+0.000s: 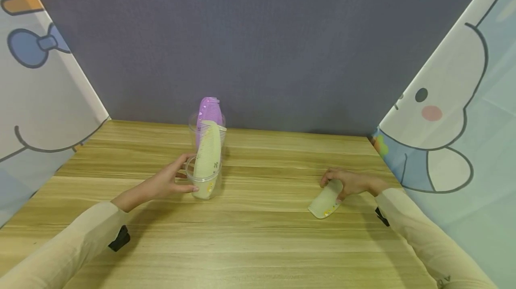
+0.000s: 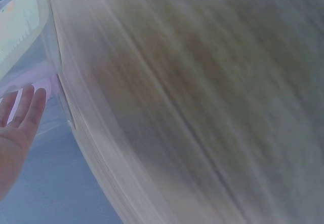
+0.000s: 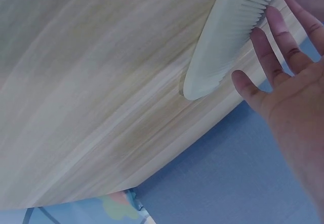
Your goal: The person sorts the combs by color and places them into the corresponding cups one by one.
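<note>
In the head view, my left hand (image 1: 167,181) grips the side of a clear plastic cup (image 1: 219,181), thumb in front and fingers behind. Inside it a pale yellow comb (image 1: 208,154) stands upright, leaning slightly. Right behind is a second clear cup (image 1: 192,121) with a purple comb (image 1: 209,109) in it, partly hidden. My right hand (image 1: 346,182) holds another pale yellow comb (image 1: 324,204) by its edges on the table. From the right wrist, fingertips (image 3: 258,34) show along the toothed side of that comb (image 3: 215,51); the thumb is not clearly seen there.
The wood-grain table (image 1: 258,244) ends at a dark grey panel (image 1: 258,56) at the back. Cartoon-printed panels (image 1: 435,78) stand on both sides. The left wrist view shows mostly blurred tabletop (image 2: 177,97).
</note>
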`<state>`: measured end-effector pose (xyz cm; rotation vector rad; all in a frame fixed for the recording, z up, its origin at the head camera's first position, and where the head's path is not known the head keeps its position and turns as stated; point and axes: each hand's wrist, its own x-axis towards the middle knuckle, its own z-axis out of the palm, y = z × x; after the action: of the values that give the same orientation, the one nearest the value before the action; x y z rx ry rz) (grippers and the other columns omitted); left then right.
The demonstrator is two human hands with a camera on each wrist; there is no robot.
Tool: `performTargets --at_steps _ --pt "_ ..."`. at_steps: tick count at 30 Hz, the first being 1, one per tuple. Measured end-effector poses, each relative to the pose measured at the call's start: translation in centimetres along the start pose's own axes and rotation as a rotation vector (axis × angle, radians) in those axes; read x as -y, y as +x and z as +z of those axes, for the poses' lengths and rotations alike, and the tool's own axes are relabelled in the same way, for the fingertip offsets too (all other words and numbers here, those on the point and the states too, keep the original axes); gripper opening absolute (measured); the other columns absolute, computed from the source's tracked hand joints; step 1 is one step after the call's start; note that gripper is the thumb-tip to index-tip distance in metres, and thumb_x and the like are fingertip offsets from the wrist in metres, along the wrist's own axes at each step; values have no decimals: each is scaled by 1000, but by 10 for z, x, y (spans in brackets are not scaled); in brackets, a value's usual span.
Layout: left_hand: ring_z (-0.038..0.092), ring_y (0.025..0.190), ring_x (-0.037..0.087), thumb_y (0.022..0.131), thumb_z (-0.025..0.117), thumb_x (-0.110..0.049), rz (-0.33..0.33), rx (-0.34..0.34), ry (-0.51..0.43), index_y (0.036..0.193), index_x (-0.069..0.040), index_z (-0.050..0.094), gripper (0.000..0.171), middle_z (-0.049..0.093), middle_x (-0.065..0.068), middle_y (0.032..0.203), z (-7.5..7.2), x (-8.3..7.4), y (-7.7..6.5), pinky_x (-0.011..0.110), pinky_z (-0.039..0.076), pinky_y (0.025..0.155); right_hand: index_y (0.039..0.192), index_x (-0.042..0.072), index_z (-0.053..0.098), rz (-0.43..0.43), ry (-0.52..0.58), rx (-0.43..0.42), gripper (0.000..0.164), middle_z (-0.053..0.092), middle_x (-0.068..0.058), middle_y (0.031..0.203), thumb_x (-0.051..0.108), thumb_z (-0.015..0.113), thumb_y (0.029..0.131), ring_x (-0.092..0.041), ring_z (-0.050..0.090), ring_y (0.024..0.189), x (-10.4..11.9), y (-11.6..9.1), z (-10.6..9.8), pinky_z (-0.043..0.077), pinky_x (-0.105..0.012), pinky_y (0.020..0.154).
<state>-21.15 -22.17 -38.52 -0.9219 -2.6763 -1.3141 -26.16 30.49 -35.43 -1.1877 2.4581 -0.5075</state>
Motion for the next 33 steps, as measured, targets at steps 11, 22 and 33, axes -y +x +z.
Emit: performTargets --at_steps 11,22,33 --pt "53 106 38 75 75 -20 -6 0 -3 136 -6 28 78 48 20 123 0 -1 0 49 52 83 100 12 58 30 -30 24 49 54 -4 105 13 83 57 -23 44 97 -5 4 1 34 -29 84" --pt "54 106 38 75 75 -20 -7 -4 3 136 -6 28 78 47 20 124 0 -1 -1 48 52 83 96 12 57 87 11 50 50 52 -3 98 16 84 54 -18 40 90 -8 8 0 35 -30 80" --pt "53 107 38 75 75 -21 -9 0 -2 135 -6 29 77 48 20 124 0 -1 -1 47 52 84 93 9 57 126 93 87 42 50 -5 97 16 82 59 -18 44 91 -9 11 0 41 -33 81"
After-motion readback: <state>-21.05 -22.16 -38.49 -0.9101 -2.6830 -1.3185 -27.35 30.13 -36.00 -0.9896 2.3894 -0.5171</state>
